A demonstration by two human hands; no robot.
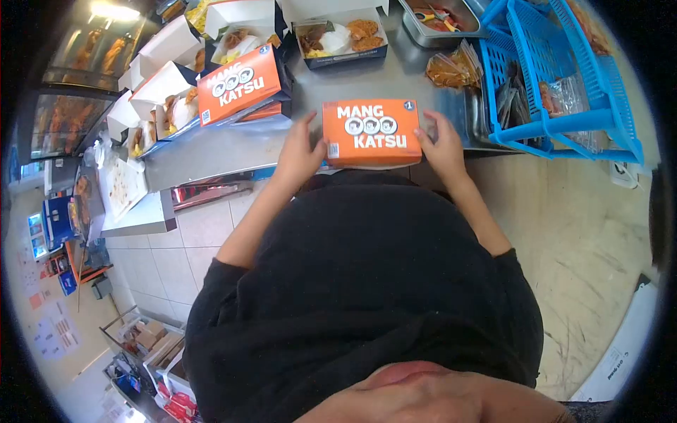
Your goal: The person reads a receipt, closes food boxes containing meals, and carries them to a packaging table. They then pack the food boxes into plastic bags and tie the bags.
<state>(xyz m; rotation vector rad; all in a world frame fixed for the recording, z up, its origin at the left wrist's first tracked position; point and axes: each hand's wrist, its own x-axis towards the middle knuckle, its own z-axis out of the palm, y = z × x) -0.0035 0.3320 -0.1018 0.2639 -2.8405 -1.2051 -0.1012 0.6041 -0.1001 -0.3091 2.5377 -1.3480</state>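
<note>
A closed orange box (pixel 371 132) with white lettering lies at the front edge of the steel counter (pixel 310 92). At its left side is my left hand (pixel 302 149), fingers apart, near the box's corner. My right hand (pixel 441 143) is at the box's right side, thumb against its edge and fingers spread. Further left, another closed orange box (pixel 240 84) rests tilted on top of other boxes. Behind, an open box (pixel 340 39) holds rice, fried pieces, dark meat and something yellow.
More open food boxes (pixel 166 95) line the counter's left. At the back right are a metal container (pixel 441 25) with utensils and a bag of orange-brown food (pixel 451 69). Blue plastic baskets (pixel 557 127) stand at the right. A glass display case (pixel 67 120) is far left.
</note>
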